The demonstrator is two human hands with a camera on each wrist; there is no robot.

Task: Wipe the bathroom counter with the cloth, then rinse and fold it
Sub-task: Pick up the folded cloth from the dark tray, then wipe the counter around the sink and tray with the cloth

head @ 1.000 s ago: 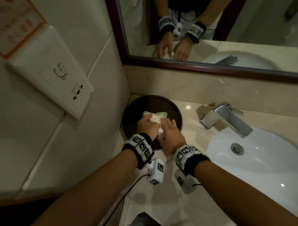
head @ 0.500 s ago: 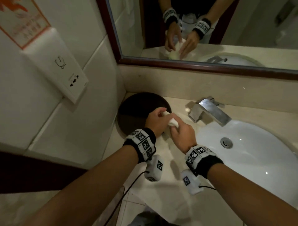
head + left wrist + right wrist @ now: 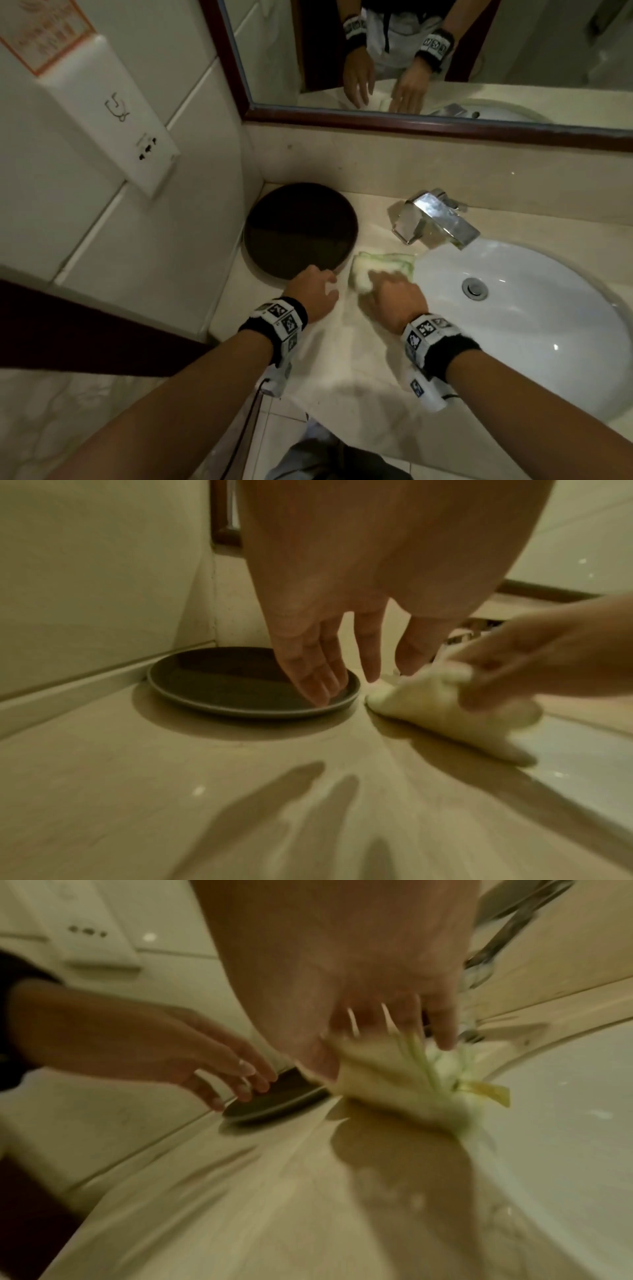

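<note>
A pale green-and-white folded cloth [image 3: 385, 264] lies bunched on the beige counter [image 3: 342, 363], between the dark round tray [image 3: 298, 229] and the sink's rim. My right hand [image 3: 388, 286] is on top of it, fingers and thumb curled into the fabric; the right wrist view shows the thumb tucked against the cloth [image 3: 387, 1077]. My left hand [image 3: 322, 284] hovers open beside it and holds nothing. Its fingers [image 3: 322, 680] hang over the tray's near rim [image 3: 240, 710], just left of the cloth [image 3: 428, 704].
The white basin [image 3: 531, 335] with its drain fills the right side. A chrome faucet [image 3: 435, 219] stands behind the cloth. A mirror [image 3: 445, 51] runs along the back wall, and a tiled wall with a socket panel [image 3: 113, 113] closes the left.
Both hands lifted the cloth off the tray and carried it right and nearer. It now sits on the counter under my right hand; my left hand has let go.
</note>
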